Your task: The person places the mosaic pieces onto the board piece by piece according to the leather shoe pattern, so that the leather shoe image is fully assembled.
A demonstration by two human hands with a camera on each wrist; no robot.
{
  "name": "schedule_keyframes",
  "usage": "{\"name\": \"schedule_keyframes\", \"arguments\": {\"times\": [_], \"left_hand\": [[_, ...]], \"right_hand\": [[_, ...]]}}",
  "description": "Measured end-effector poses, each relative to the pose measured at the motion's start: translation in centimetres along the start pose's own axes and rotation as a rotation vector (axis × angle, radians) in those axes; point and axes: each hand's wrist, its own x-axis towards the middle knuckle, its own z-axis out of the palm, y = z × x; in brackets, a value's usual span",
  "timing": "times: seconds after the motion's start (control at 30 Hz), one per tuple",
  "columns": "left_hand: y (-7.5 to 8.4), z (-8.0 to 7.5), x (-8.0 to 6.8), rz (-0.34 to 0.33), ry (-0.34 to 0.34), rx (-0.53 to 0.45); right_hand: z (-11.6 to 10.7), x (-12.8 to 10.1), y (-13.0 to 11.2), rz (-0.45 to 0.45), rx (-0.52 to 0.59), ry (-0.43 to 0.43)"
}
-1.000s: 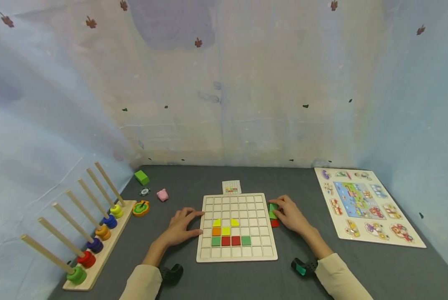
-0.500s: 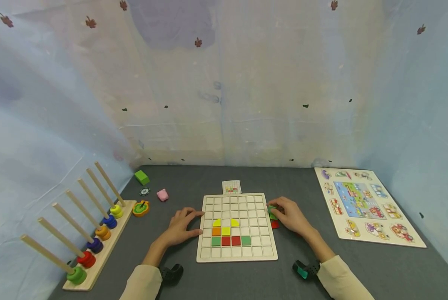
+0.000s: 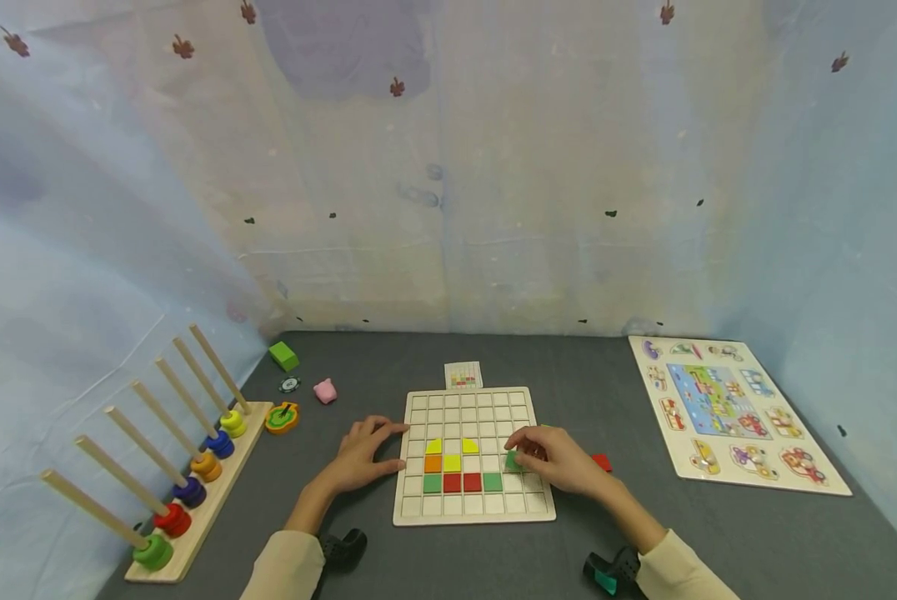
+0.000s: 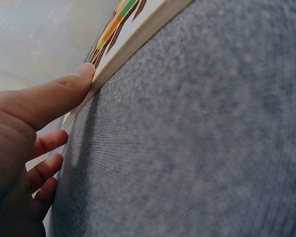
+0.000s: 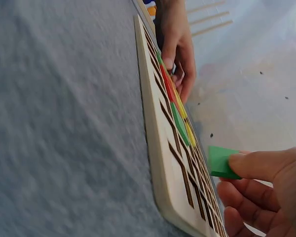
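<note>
Right hand (image 3: 557,460) pinching green tile (image 3: 513,461) between thumb and fingers, holding it just above right part of grid board (image 3: 474,515), beside green square already in bottom coloured row. Wrist view shows tile clear of board surface, not seated. Left hand (image 3: 362,454) relaxed, fingers fairly straight, thumb pressed on board's left edge, gripping nothing. Red tile (image 3: 602,462) lying loose on grey desk (image 3: 433,558) right of board.

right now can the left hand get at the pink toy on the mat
Probably yes. The left hand rests on the mat against the board's left edge, holding nothing, and the pink toy lies beyond it to the left with only bare mat between them.
</note>
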Motion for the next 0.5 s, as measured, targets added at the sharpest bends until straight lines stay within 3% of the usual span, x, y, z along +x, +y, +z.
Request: {"name": "schedule_keyframes", "arguments": {"times": [0.27, 0.5], "left_hand": [[-0.1, 0.11, -0.1, -0.003, 0.002, -0.003], [-0.27, 0.22, -0.03, 0.006, 0.012, 0.003]], "right_hand": [[0.44, -0.39, -0.62, 0.023, 0.023, -0.106], [0.56, -0.58, -0.71, -0.009, -0.019, -0.076]]}}
